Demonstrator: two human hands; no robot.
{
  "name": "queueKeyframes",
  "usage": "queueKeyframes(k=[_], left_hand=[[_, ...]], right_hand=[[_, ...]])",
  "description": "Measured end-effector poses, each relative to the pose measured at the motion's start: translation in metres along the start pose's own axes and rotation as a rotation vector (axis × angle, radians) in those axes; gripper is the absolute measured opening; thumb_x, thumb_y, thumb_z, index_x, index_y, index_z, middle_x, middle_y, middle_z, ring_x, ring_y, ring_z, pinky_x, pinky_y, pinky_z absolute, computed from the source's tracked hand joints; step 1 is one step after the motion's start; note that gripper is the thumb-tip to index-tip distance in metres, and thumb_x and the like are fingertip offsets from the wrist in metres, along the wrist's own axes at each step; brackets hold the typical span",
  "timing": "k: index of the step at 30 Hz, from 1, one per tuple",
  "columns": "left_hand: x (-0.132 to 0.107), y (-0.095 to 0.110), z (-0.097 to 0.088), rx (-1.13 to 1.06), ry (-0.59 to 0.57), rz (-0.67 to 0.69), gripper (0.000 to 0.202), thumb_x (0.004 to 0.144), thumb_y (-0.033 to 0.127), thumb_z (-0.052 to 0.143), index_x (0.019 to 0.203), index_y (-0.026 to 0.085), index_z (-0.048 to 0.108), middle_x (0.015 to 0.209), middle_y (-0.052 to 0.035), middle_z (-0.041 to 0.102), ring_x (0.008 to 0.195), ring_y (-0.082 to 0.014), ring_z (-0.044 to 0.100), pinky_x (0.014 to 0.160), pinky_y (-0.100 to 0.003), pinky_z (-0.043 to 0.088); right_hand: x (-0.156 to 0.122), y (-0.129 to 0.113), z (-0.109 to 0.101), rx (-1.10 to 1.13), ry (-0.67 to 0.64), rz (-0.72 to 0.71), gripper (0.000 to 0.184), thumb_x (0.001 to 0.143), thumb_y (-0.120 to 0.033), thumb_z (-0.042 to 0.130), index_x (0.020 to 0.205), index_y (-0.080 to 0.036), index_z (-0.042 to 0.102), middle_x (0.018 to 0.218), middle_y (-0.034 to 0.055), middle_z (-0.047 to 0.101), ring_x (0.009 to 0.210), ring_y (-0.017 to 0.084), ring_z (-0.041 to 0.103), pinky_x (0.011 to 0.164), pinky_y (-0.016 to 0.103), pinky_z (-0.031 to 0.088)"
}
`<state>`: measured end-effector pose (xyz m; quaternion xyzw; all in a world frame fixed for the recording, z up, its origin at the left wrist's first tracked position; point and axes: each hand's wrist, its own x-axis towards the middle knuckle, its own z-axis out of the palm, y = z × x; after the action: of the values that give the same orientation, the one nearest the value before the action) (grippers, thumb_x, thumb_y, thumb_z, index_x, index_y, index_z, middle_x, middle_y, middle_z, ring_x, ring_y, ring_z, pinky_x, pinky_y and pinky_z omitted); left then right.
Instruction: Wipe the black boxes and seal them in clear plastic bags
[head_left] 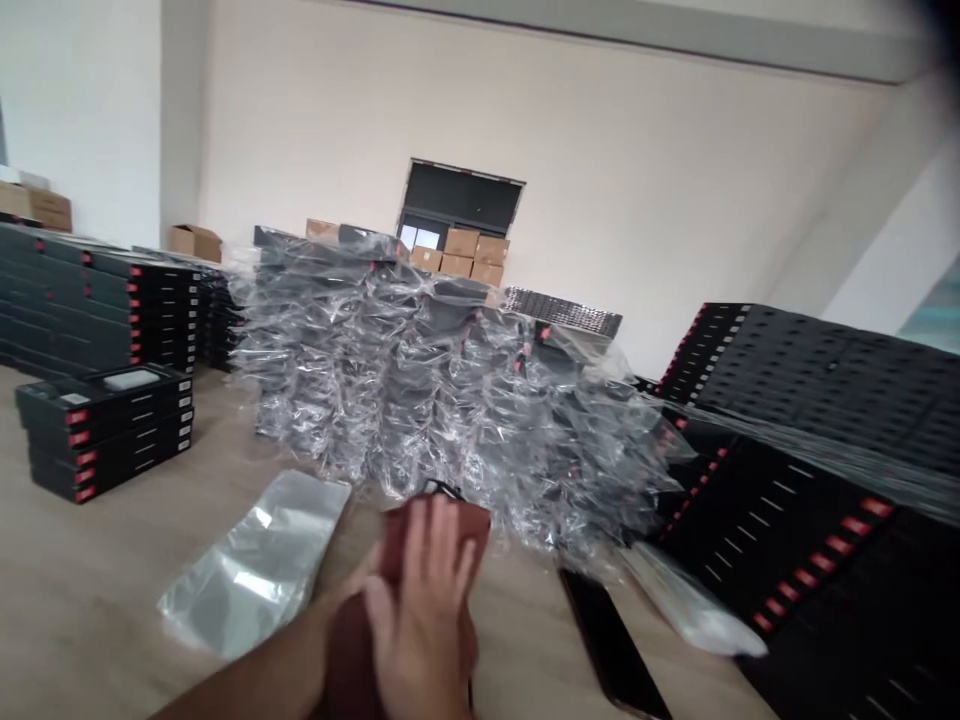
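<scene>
My right hand [426, 600] lies flat against a reddish-brown, leather-like piece [472, 525], its fingers stretched out. A thin black cord [444, 489] shows at the top end of that piece; whether it is a pouch or a case I cannot tell. From the lower left comes my left forearm, and my left hand [365, 568] is at the left side of the brown piece, with its fingers hidden behind it. A stack of clear plastic sleeves [262, 560] lies on the table [517, 630] left of my hands.
Several film-wrapped dark boxes [420, 370] are piled behind my hands. A black phone [611, 640] and a clear plastic bundle [694, 605] lie to the right, beside leaning black boxes [795, 530]. At left stand a small box stack [112, 430] and a larger one [97, 300].
</scene>
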<state>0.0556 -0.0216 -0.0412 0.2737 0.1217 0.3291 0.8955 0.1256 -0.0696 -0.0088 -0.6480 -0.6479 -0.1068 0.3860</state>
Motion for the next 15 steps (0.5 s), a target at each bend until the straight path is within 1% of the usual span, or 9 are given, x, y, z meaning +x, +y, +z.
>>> queueKeyframes(k=[2,3,6,7,8,9,11,13,15], left_hand=[[-0.004,0.011,-0.009,-0.014,0.020,-0.015,0.055,0.092,0.056,0.034,0.134,0.026,0.051,0.130,-0.0074,0.059,0.119,-0.0232,0.056,0.105,-0.042,0.038],[-0.007,0.017,-0.014,-0.014,0.025,-0.058,0.056,0.092,0.056,0.034,0.135,0.024,0.050,0.130,-0.0080,0.059,0.120,-0.0239,0.056,0.105,-0.042,0.038],[-0.016,0.032,-0.018,-0.020,0.020,-0.209,0.059,0.087,0.052,0.051,0.128,0.010,0.056,0.115,-0.0156,0.067,0.109,-0.0288,0.062,0.098,-0.043,0.044],[-0.018,0.035,-0.016,-0.035,0.004,-0.242,0.059,0.085,0.051,0.055,0.123,0.006,0.059,0.107,-0.0171,0.070,0.104,-0.0296,0.065,0.094,-0.042,0.046],[-0.020,0.037,-0.013,-0.063,-0.025,-0.265,0.058,0.083,0.052,0.057,0.118,0.005,0.061,0.100,-0.0173,0.071,0.098,-0.0295,0.067,0.091,-0.041,0.049],[-0.021,0.038,-0.008,-0.099,-0.065,-0.276,0.058,0.083,0.054,0.057,0.114,0.005,0.063,0.094,-0.0166,0.072,0.092,-0.0292,0.068,0.087,-0.040,0.050],[-0.021,0.039,0.000,-0.172,-0.152,-0.268,0.062,0.081,0.063,0.053,0.106,0.008,0.065,0.084,-0.0141,0.072,0.084,-0.0289,0.069,0.079,-0.040,0.052],[-0.019,0.040,0.005,-0.213,-0.184,-0.242,0.068,0.077,0.074,0.048,0.098,0.011,0.066,0.077,-0.0112,0.071,0.077,-0.0286,0.069,0.070,-0.038,0.054],[-0.014,0.040,0.006,-0.189,-0.138,-0.212,0.075,0.073,0.081,0.042,0.095,0.013,0.065,0.071,-0.0082,0.068,0.068,-0.0272,0.068,0.057,-0.034,0.052]], right_hand=[[0.005,-0.020,0.007,-0.084,-0.041,-0.160,0.064,0.093,-0.050,0.039,0.150,-0.030,0.017,0.158,0.0049,0.016,0.144,0.031,0.009,0.112,0.062,0.008],[0.010,-0.020,0.007,-0.103,-0.009,-0.157,0.062,0.094,-0.049,0.037,0.149,-0.028,0.020,0.157,0.0061,0.019,0.144,0.031,0.013,0.112,0.060,0.012],[0.027,0.023,-0.004,-0.098,0.130,0.143,0.058,0.096,-0.046,0.022,0.143,-0.016,0.037,0.146,0.0155,0.041,0.133,0.030,0.039,0.104,0.048,0.034],[0.029,0.044,-0.011,-0.105,0.098,0.301,0.056,0.096,-0.045,0.019,0.136,-0.016,0.046,0.132,0.0157,0.055,0.119,0.028,0.053,0.096,0.043,0.042],[0.030,0.065,-0.018,-0.141,0.001,0.428,0.053,0.096,-0.047,0.022,0.126,-0.020,0.056,0.117,0.0133,0.065,0.106,0.027,0.061,0.088,0.039,0.046],[0.029,0.084,-0.025,-0.180,-0.071,0.501,0.051,0.094,-0.048,0.024,0.120,-0.022,0.060,0.109,0.0117,0.068,0.099,0.027,0.064,0.084,0.038,0.047],[0.025,0.110,-0.039,-0.256,-0.100,0.599,0.051,0.092,-0.050,0.028,0.116,-0.020,0.062,0.109,0.0141,0.068,0.101,0.031,0.062,0.086,0.044,0.045],[0.021,0.119,-0.050,-0.342,0.028,0.624,0.055,0.089,-0.051,0.030,0.120,-0.017,0.059,0.122,0.0178,0.061,0.113,0.037,0.054,0.093,0.055,0.038],[0.020,0.116,-0.057,-0.387,0.220,0.554,0.059,0.087,-0.054,0.029,0.121,-0.015,0.058,0.128,0.0189,0.056,0.119,0.039,0.048,0.096,0.060,0.034]])
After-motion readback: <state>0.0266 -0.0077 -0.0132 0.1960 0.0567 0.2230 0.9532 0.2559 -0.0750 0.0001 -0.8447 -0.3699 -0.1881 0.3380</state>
